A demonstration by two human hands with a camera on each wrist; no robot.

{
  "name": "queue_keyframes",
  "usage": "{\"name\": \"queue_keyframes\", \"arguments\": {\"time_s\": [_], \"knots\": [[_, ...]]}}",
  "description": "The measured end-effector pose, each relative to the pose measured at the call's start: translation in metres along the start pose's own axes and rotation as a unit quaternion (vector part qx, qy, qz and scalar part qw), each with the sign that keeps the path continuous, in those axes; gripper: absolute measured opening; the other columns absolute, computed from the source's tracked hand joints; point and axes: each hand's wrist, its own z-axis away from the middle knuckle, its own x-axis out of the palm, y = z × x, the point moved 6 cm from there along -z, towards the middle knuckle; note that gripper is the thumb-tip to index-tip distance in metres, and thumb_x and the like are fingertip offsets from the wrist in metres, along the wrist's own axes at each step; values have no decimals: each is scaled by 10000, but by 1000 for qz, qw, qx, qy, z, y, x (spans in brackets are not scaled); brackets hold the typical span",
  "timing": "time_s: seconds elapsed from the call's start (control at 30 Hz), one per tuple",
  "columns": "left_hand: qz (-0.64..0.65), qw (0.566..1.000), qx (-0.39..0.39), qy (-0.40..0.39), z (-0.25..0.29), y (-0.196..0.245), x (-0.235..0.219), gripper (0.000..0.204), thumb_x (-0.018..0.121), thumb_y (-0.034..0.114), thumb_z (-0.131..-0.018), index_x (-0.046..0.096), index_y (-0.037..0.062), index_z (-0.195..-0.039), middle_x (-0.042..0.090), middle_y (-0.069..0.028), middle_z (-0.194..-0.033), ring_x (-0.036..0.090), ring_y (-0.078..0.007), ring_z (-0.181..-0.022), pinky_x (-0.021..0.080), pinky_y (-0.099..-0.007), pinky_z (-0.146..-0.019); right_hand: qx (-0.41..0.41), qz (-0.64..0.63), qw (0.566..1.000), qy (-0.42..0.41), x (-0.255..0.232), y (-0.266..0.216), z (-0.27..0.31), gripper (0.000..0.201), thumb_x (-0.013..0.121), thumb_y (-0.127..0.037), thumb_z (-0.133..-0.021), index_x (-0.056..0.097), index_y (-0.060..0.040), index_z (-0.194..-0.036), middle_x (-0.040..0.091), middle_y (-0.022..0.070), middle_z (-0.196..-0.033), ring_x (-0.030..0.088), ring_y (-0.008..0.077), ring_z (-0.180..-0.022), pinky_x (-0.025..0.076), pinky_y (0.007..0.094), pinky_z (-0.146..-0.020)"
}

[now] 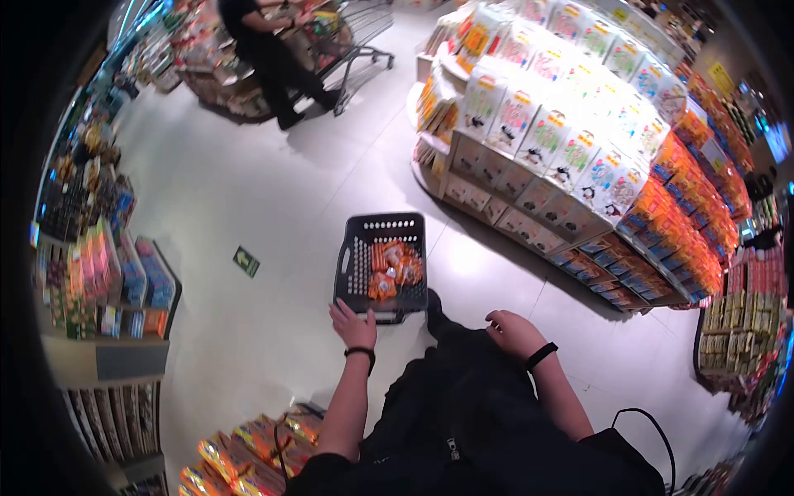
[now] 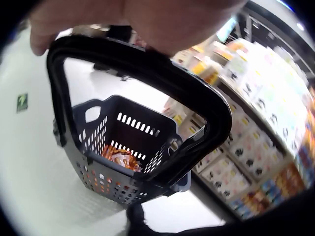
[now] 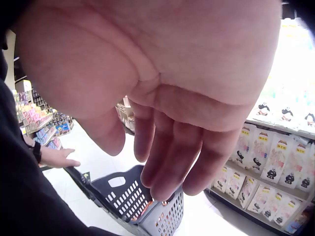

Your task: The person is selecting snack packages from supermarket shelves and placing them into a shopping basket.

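A dark grey shopping basket (image 1: 357, 252) with perforated walls stands on the floor in front of me. Several orange snack packets (image 1: 392, 266) lie inside it. My left hand (image 1: 356, 329) is at the near side, fingers fairly straight and spread. In the left wrist view this hand overlaps the top of the raised black handle (image 2: 147, 70), with fingertips showing beyond the bar. My right hand (image 1: 514, 332) hangs to the right of the basket, its fingers loosely bent and holding nothing. The right wrist view shows its palm (image 3: 197, 73) and relaxed fingers above the basket.
To the right is a large display (image 1: 529, 165) stacked with white panda-print bags and orange packs. A person (image 1: 277, 70) stands beside a shopping cart (image 1: 364, 41) at the back. Low shelves (image 1: 136, 273) line the left, and orange packs (image 1: 236, 455) lie at lower left.
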Motion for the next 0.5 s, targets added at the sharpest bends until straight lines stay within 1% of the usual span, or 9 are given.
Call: {"name": "queue_keyframes", "arguments": {"time_s": [0.03,0.07,0.1,0.17,0.23,0.3,0.33,0.43,0.5], "knots": [[-27,997,28,-71,0,11,-6,1109,779,648,-968,349,4,-1762,94,-332,-1870,148,-561,-1706,160,-725,-1361,-5,-10,1000,17,-8,0,-13,303,663,-228,-1077,745,-6,-1266,784,226,-1176,745,426,-1143,593,511,-1037],[-50,989,43,-132,4,24,-22,1074,778,699,-946,433,51,-1729,123,-311,-1870,136,-543,-1713,133,-765,-1341,-10,-4,999,31,-17,0,-26,293,668,-199,-1073,752,1,-1271,787,214,-1175,768,402,-1102,607,494,-1011],[-75,977,55,-192,8,33,-28,1044,777,751,-924,517,98,-1697,153,-290,-1869,123,-525,-1719,106,-806,-1321,-1,-8,999,41,-27,2,-38,292,668,-199,-1074,752,0,-1271,787,213,-1175,766,402,-1105,607,495,-1011],[-36,978,78,-192,7,26,-26,987,761,818,-898,641,121,-1587,220,-275,-1842,117,-503,-1721,81,-830,-1307,11,-19,999,47,-42,4,-61,289,668,-199,-1076,753,-3,-1272,787,213,-1176,763,402,-1111,605,496,-1011],[-95,973,86,-191,3,32,-26,894,733,827,-923,697,142,-1496,381,-235,-1765,281,-493,-1668,101,-828,-1305,35,-20,998,45,-44,19,-87,288,657,-220,-1084,752,-19,-1267,787,205,-1181,757,407,-1119,605,507,-1011],[-147,953,125,-234,-11,37,-20,830,707,819,-949,754,122,-1398,536,-199,-1643,414,-432,-1606,86,-825,-1314,49,-14,998,47,-49,32,-107,279,652,-240,-1089,748,-38,-1256,782,205,-1186,749,419,-1122,604,524,-1011],[-167,952,135,-218,-18,41,-22,808,690,821,-960,778,109,-1332,620,-172,-1544,500,-394,-1542,81,-826,-1316,59,-8,997,40,-51,36,-117,274,652,-241,-1087,753,-43,-1248,780,203,-1189,752,419,-1117,608,526,-1006],[-152,947,97,-265,-42,51,-23,810,671,833,-969,757,81,-1259,535,-213,-1595,402,-423,-1598,81,-868,-1282,62,-14,998,23,-59,37,-148,265,649,-243,-1088,756,-49,-1234,779,202,-1194,753,419,-1116,609,527,-1004],[-153,946,96,-269,-60,53,-16,872,652,864,-959,766,59,-1275,493,-228,-1621,379,-441,-1605,93,-894,-1260,63,-15,998,19,-63,34,-171,263,640,-245,-1092,751,-48,-1226,778,201,-1182,753,422,-1112,610,529,-1002]]}}
